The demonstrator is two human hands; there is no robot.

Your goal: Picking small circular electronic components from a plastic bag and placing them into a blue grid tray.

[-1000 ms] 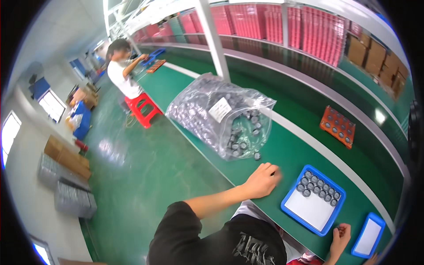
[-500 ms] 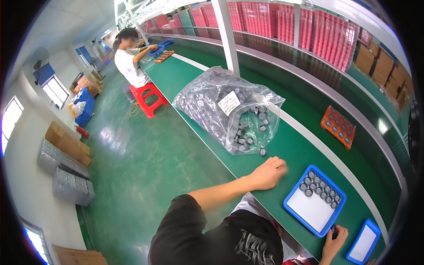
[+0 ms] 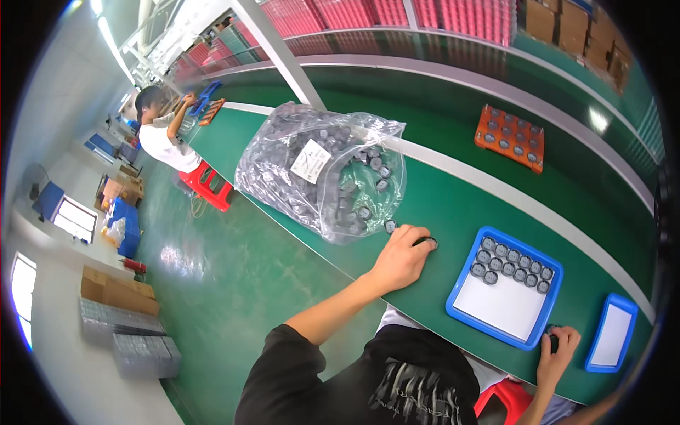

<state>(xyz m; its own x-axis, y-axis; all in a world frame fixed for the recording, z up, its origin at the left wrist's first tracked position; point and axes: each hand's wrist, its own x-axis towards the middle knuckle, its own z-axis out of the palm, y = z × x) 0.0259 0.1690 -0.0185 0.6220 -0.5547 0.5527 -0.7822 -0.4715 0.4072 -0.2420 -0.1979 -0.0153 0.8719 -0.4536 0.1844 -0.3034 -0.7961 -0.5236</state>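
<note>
My left hand (image 3: 401, 262) rests over the green bench, fingers closed on a small round grey-black part (image 3: 431, 243). Just beyond it, one loose round part (image 3: 390, 226) lies at the mouth of a clear plastic bag (image 3: 273, 152) filled with such parts. To the right sits a blue tray (image 3: 453, 312) lined with white, its far portion filled with rows of these round parts (image 3: 513, 256). At the tray's near right corner, my right hand (image 3: 561, 354) is closed around a dark round part (image 3: 553, 341), partly covered by the fingers.
A smaller blue tray (image 3: 601, 360) with a white liner lies at the right. Beyond the pale rail, an orange tray (image 3: 510, 139) carries several round parts. A white post (image 3: 280, 53) rises behind the bag. Farther left, another person (image 3: 159, 138) works at the bench beside a red stool (image 3: 207, 185).
The whole view has shifted, with bench things now farther left or higher. A round part now shows at my left fingers, which were blurred before. My right hand still holds its part.
</note>
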